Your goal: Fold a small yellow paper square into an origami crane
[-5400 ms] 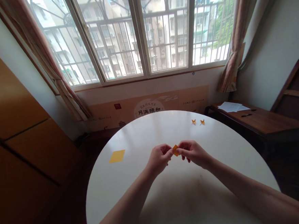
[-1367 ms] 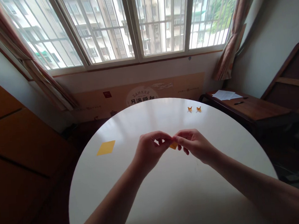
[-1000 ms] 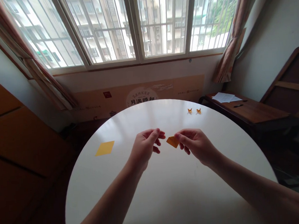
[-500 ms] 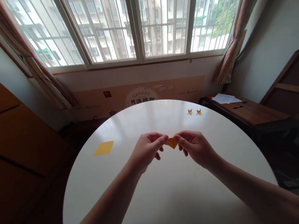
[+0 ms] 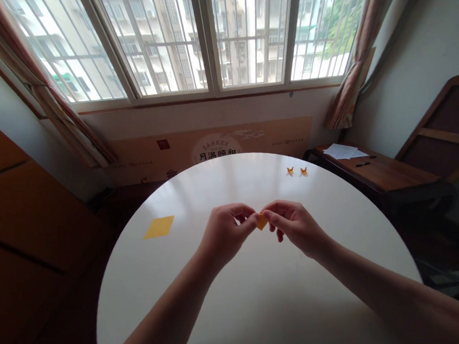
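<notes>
A small folded piece of orange paper (image 5: 261,222) is held up between my two hands above the white table. My left hand (image 5: 233,227) pinches its left side between thumb and fingers. From the right, my right hand (image 5: 290,220) pinches the other side, its lower fingers curled beneath. The fingertips cover the paper's upper edges; only a pointed lower part shows. To the left a flat yellow sheet of paper (image 5: 159,227) lies on the table. Two small folded orange paper figures (image 5: 290,171) stand side by side near the far right edge.
The round white table (image 5: 257,285) fills the middle of the view. Behind its right edge stands a low wooden table (image 5: 394,173) with white papers (image 5: 344,151) on it. A printed cardboard panel (image 5: 141,152) leans below the barred window.
My hands have drawn closer together around the folded paper, so less of it shows. My left fingers have shifted their grip. The sheet and the figures stay in place.
</notes>
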Motion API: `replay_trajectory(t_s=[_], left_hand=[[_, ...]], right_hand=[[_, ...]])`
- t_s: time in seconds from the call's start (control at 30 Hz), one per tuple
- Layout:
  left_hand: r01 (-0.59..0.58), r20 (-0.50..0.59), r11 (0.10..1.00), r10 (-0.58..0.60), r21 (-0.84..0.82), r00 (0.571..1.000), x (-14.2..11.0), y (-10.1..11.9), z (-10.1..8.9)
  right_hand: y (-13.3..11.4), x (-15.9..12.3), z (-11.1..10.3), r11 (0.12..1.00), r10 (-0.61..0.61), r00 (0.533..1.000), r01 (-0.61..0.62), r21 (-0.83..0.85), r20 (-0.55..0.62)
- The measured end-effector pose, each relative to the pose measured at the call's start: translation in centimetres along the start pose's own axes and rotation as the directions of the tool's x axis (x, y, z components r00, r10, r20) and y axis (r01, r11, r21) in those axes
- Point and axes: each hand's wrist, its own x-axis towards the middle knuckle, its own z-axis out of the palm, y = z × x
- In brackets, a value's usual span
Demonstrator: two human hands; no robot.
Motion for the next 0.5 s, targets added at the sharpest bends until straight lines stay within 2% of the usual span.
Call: replay_trajectory(t_s=[0.13, 0.27, 0.5], left_hand=[[-0.037, 0.008, 0.999, 0.037, 0.03, 0.999, -0.1, -0.3, 0.1], [-0.06, 0.033, 0.998, 0.059, 0.023, 0.998, -0.1, -0.7, 0.3], [-0.071, 0.09, 0.997, 0.072, -0.014, 0.993, 0.1, -1.3, 1.0]], right_hand=[[0.0, 0.2, -0.3, 1.0, 0.013, 0.998, -0.014, 0.025, 0.059], [-0.3, 0.3, -0.5, 0.999, 0.014, 0.992, -0.01, -0.032, 0.124], [-0.3, 0.4, -0.2, 0.997, 0.022, 0.99, -0.011, -0.083, 0.141]])
